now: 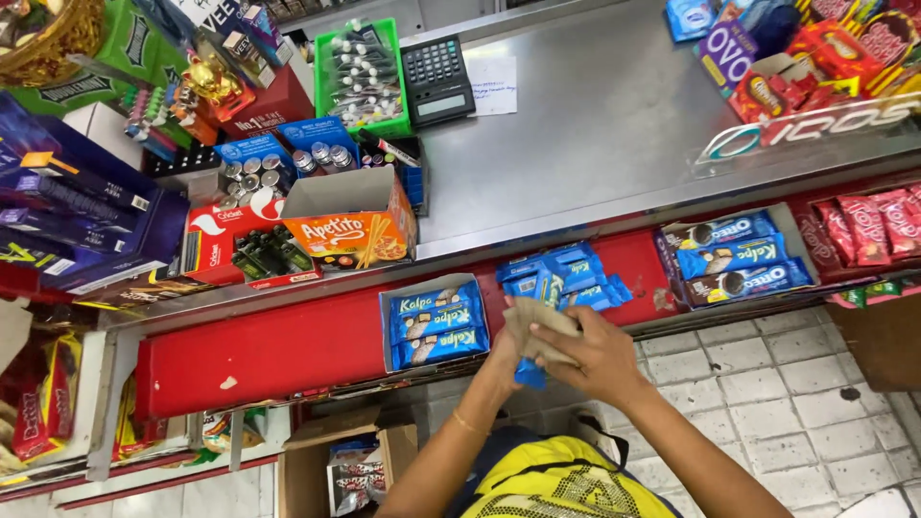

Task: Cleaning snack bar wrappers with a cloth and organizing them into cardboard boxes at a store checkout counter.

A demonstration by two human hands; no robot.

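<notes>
both hands meet just below the red shelf [288,345]. right hand [595,360] lies on top, fingers curled around a piece of brown cardboard [532,326] and a blue snack packet [530,372] that pokes out underneath. left hand [504,357] is mostly hidden behind the right; it seems to grip the same cardboard, thin bracelet at the wrist.

on the red shelf, just left of the hands: open box of blue wafer bars [436,321]. right above the hands: loose pile of blue packets [566,278]. farther right along the shelf: tray of blue cookie packs [734,257], then red packets [878,225].

beyond the shelf: steel tabletop [595,125]. on it, left of the hands' line, an orange snack box [355,225], a green basket [363,77], a black calculator [436,79].
</notes>
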